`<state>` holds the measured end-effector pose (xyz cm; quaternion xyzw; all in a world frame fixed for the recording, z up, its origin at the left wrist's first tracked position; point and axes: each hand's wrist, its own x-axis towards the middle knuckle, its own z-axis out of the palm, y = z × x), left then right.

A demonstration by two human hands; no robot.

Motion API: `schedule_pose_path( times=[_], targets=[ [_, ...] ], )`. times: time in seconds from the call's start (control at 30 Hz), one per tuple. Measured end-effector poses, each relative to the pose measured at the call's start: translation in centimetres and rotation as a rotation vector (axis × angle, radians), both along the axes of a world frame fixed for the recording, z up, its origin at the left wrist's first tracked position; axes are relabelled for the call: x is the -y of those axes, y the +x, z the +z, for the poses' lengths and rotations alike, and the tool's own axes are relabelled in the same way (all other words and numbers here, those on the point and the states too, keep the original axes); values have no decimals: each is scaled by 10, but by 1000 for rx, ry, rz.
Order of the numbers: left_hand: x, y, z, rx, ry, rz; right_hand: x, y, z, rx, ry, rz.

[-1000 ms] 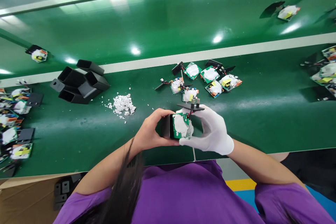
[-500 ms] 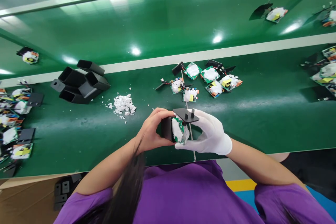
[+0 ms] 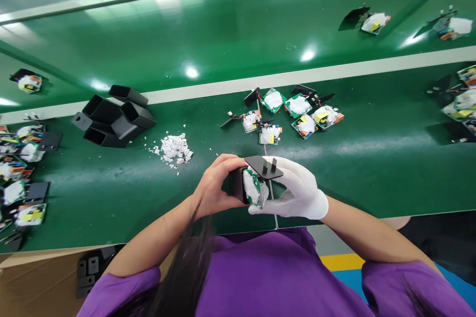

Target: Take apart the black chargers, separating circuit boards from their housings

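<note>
My left hand (image 3: 214, 185), bare, is closed around a black plastic housing (image 3: 236, 184) with its mouth facing right. In a white glove, my right hand (image 3: 293, 188) grips a circuit board (image 3: 253, 185) coated with white filler, whose left end sits partly inside that housing. A black end cap (image 3: 260, 166) with two plug prongs stands over the board, against the gloved fingers. How far the board reaches into the housing is hidden. Beyond my hands lie several filler-coated circuit boards (image 3: 273, 100) with black caps wired to them.
Black housings (image 3: 102, 109) are grouped at the back left, near a heap of white crumbs (image 3: 175, 147). More boards (image 3: 28, 151) crowd the left edge, others (image 3: 464, 101) the right. Behind a pale rail (image 3: 208, 88), boards (image 3: 375, 23) lie on a green surface. A box (image 3: 37, 287) stands below left.
Boards on the green surface behind the rail have shifted left. My hands stay nearly in place, with the end cap slightly lower over the board.
</note>
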<state>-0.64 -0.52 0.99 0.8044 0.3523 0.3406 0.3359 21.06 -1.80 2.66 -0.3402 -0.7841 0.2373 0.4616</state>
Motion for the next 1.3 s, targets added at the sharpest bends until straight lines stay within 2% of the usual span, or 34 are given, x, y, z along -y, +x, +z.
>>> schedule_pose_path(
  times=[0.2, 0.57, 0.8, 1.3],
  targets=[
    [2, 3, 1, -11, -69, 40, 0, 3, 1, 20, -29, -35],
    [0, 4, 1, 32, 19, 8, -2, -1, -2, 4, 24, 31],
    [-2, 3, 4, 15, 56, 1, -4, -2, -4, -17, 95, 14],
    [-1, 0, 0, 12, 18, 4, -2, -2, -4, 17, 95, -29]
  ],
)
